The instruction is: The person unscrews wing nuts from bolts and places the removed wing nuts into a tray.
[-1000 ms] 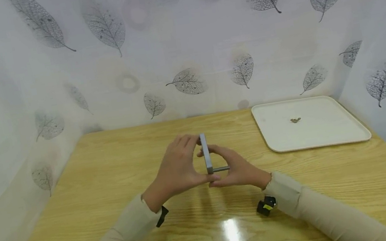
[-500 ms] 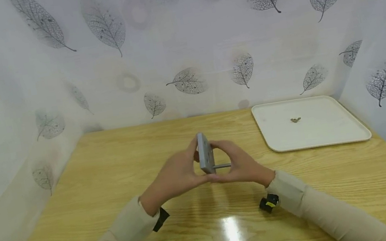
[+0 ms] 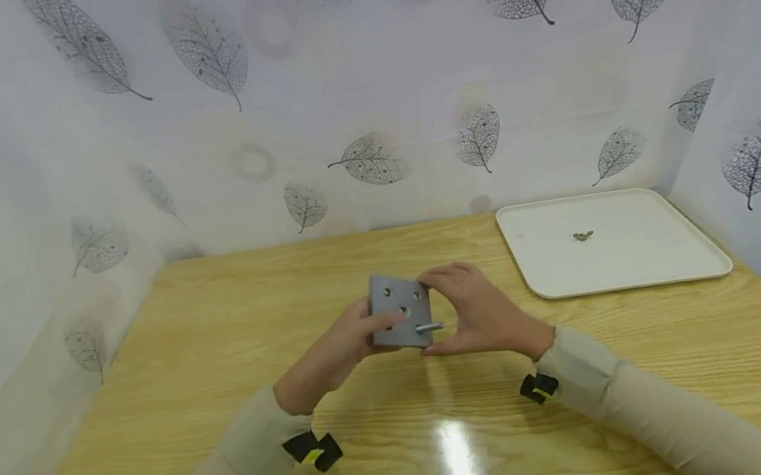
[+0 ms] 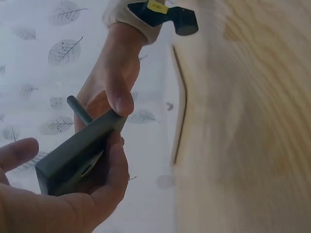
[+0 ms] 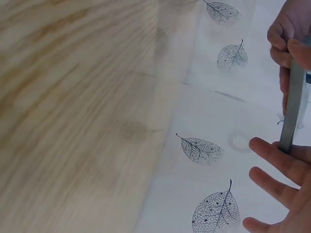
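Observation:
A grey square plate (image 3: 400, 288) with several round holes is held up above the table, its face turned towards me in the head view. Out of the hole near its lower right corner sticks a threaded metal bolt (image 3: 430, 327), also visible in the left wrist view as a threaded shaft (image 4: 80, 110). My left hand (image 3: 339, 352) grips the plate's left side, thumb across the holed face. My right hand (image 3: 483, 317) spans the right edge, thumb at the lower corner and fingertips at the upper one. Its other fingers spread apart in the right wrist view.
At the back right of the wooden table (image 3: 250, 308) lies a white tray (image 3: 624, 265). A small brass-coloured piece (image 3: 583, 236), wing-shaped, sits in it. Leaf-printed cloth (image 3: 401, 85) hangs behind and along both sides.
The plate has turned from edge-on to face me, bringing its holes into view. My left thumb has come onto its face, and my right hand has shifted slightly right.

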`<action>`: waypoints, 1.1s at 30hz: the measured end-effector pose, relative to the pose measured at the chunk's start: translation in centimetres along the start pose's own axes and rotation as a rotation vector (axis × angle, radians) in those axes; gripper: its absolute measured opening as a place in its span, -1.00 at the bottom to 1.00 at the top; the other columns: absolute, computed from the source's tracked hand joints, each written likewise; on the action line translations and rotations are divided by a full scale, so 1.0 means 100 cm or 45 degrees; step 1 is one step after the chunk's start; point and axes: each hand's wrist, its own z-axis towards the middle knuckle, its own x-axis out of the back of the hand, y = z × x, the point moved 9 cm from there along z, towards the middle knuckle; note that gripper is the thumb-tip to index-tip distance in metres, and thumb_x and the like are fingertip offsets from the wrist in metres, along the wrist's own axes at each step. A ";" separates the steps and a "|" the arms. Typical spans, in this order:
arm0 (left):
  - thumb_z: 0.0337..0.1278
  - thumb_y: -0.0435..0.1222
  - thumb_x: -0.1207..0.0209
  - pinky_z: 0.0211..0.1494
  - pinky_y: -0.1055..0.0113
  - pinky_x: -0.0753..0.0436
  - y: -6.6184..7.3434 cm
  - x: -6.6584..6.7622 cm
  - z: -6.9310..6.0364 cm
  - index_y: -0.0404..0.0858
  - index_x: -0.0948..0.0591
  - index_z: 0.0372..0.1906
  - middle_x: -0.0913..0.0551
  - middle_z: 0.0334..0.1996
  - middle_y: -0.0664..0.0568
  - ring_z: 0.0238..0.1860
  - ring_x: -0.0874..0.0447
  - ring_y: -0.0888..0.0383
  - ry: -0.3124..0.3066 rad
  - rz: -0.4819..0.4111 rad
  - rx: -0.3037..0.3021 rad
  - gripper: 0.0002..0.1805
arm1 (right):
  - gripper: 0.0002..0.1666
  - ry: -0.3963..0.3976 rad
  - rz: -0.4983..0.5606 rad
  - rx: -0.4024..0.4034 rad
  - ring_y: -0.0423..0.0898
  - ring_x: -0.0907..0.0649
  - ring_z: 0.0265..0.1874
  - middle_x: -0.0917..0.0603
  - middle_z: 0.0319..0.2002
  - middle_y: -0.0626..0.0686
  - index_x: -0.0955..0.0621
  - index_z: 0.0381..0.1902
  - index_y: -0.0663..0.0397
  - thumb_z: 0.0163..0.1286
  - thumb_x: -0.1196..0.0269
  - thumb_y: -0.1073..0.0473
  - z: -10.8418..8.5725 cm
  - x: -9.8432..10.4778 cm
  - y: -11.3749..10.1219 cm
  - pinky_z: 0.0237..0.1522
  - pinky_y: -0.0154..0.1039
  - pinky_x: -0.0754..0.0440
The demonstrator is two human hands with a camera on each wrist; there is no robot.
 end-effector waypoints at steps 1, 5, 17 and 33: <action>0.38 -0.21 0.09 0.19 0.19 -0.52 -0.002 0.001 0.001 -0.36 -0.12 0.39 -0.38 0.25 -0.31 0.01 -0.58 0.16 -0.014 -0.057 0.016 -0.42 | 0.06 -0.015 -0.013 -0.009 0.08 -0.54 0.11 -0.61 0.07 0.14 -0.46 0.17 0.25 -0.20 -0.46 -0.29 0.001 -0.001 0.000 0.23 0.21 -0.30; 0.41 -0.21 0.17 0.14 0.22 -0.54 -0.012 0.005 0.003 -0.35 -0.09 0.40 -0.36 0.25 -0.32 -0.05 -0.59 0.23 -0.047 -0.189 0.080 -0.43 | 0.06 -0.079 -0.054 -0.046 0.07 -0.53 0.12 -0.61 0.06 0.11 -0.48 0.15 0.25 -0.20 -0.45 -0.33 0.004 -0.005 0.002 0.23 0.21 -0.31; 0.43 -0.21 0.28 0.40 0.00 -0.24 -0.041 0.039 0.011 -0.35 0.11 0.45 -0.23 0.26 -0.21 0.12 -0.44 0.02 -0.001 -0.619 0.314 -0.38 | -0.08 -0.366 -0.119 -0.129 0.02 -0.57 0.07 -0.66 -0.04 -0.01 -0.52 0.08 0.06 -0.14 -0.40 -0.38 0.039 -0.038 0.005 0.18 0.13 -0.38; 0.43 -0.22 0.28 -0.16 0.37 -0.60 -0.051 0.107 0.037 -0.30 0.14 0.46 -0.46 -0.14 0.02 -0.22 -0.57 0.19 0.093 -0.691 0.412 -0.38 | -0.27 -0.658 -0.047 -0.233 -0.19 -0.58 -0.34 -0.69 -0.21 -0.08 -0.54 -0.05 -0.02 -0.04 -0.34 -0.38 0.103 -0.098 0.043 -0.24 -0.18 -0.52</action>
